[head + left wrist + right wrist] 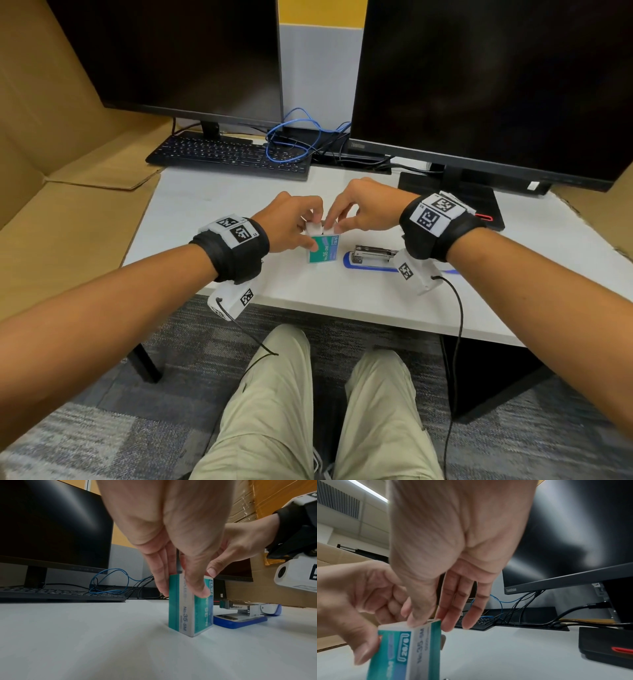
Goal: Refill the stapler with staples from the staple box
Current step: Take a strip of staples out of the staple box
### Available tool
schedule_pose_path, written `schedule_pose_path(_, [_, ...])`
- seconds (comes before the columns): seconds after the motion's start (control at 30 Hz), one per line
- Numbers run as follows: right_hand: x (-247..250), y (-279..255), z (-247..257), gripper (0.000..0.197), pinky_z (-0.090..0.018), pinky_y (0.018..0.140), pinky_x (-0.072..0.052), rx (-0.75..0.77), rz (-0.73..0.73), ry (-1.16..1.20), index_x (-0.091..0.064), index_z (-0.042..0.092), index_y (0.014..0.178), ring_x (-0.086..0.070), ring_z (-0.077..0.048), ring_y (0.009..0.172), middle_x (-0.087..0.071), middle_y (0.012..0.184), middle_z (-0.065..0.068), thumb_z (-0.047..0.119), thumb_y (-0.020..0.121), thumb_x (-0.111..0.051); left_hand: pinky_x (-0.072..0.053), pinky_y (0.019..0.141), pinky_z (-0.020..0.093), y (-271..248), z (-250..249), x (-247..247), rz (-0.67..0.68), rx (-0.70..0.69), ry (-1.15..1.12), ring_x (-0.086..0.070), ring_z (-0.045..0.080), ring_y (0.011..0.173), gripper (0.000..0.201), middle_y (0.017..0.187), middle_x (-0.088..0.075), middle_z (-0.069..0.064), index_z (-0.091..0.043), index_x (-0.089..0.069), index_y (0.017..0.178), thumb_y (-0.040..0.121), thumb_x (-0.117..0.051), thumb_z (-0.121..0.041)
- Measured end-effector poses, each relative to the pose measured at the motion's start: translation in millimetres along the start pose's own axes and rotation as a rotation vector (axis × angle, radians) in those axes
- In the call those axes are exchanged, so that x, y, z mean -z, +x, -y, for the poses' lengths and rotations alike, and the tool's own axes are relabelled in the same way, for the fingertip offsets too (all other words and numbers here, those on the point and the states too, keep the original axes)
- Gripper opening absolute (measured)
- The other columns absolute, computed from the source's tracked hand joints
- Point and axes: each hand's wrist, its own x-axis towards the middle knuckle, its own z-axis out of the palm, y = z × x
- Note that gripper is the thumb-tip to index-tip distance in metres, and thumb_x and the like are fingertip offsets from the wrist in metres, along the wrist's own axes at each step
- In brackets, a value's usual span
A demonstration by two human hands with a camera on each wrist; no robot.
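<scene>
Seated at the table, I steady the teal staple box on end between my two hands, its top flaps raised. My left hand grips the box, thumb on its near face and fingers behind it, and the box's base touches the table. My right hand works at the open top: thumb and forefinger pinch at the white flap, the other fingers hanging loose behind. I cannot tell whether any staples are in that pinch yet. The stapler lies open on the table just right of the box, under my right wrist, its metal channel exposed above the blue base. I judge the box to be light, thin card that would crush or tip under a hard squeeze, so the low side grip suits it. The staple strips inside are probably brittle and snap easily; best taken by their long sides.
</scene>
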Motion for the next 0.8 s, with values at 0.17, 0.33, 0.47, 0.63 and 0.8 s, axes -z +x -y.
schedule_pose_path(0.17, [1.0, 2.0, 0.3, 0.025, -0.031, 0.084, -0.06, -0.064, -0.011, 0.042, -0.076, 0.014, 0.101, -0.071, -0.011, 0.091, -0.076, 0.101, 0.001, 0.03, 0.081, -0.077, -0.059, 0.083, 0.04, 3.2, -6.4, 4.2, 0.063, -0.045, 0.156, -0.065, 0.022, 0.096, 0.041, 0.114, -0.071, 0.004, -0.026, -0.069, 0.114, 0.075, -0.081, -0.022])
schedule_pose_path(0.33, [1.0, 1.6, -0.6, 0.033, -0.035, 0.085, -0.061, -0.11, -0.046, 0.135, -0.069, 0.013, 0.102, -0.072, -0.011, 0.091, -0.076, 0.101, -0.001, 0.027, 0.075, -0.082, -0.056, 0.079, 0.035, 6.6, -12.3, 7.3, 0.126, -0.122, 0.344, -0.057, 0.019, 0.089, 0.038, 0.111, -0.069, 0.005, -0.022, -0.067, 0.117, 0.08, -0.076, -0.023])
schedule_pose_path(0.47, [0.8, 0.5, 0.3, 0.031, -0.037, 0.087, -0.06, -0.107, -0.057, 0.143, -0.065, 0.01, 0.099, -0.072, -0.012, 0.091, -0.075, 0.1, -0.002, 0.022, 0.076, -0.082, -0.059, 0.078, 0.04, 6.6, -10.1, 6.2, 0.097, -0.07, 0.25, -0.062, 0.023, 0.094, 0.035, 0.106, -0.067, 0.007, -0.023, -0.05, 0.095, 0.076, -0.079, -0.022])
schedule_pose_path(0.63, [2.8, -2.4, 8.0, 0.02, -0.032, 0.089, -0.058, -0.038, 0.044, 0.057, -0.07, 0.019, 0.109, -0.067, -0.012, 0.098, -0.072, 0.11, 0.003, 0.021, 0.089, -0.07, -0.062, 0.071, 0.034, -0.4, 3.0, 4.4, -0.005, -0.01, 0.005, -0.068, 0.023, 0.089, 0.039, 0.093, -0.064, 0.003, -0.019, -0.048, 0.078, 0.068, -0.085, -0.022])
schedule_pose_path(0.8, [5.6, 2.2, 23.5, 0.042, -0.023, 0.086, -0.05, -0.025, 0.229, -0.134, -0.065, 0.038, 0.127, -0.062, -0.014, 0.105, -0.065, 0.124, 0.009, 0.017, 0.093, -0.052, -0.06, 0.071, 0.04, -2.1, 7.4, 2.6, -0.056, -0.015, -0.026, -0.066, 0.026, 0.081, 0.036, 0.082, -0.065, 0.003, -0.015, -0.054, 0.073, 0.064, -0.088, -0.023])
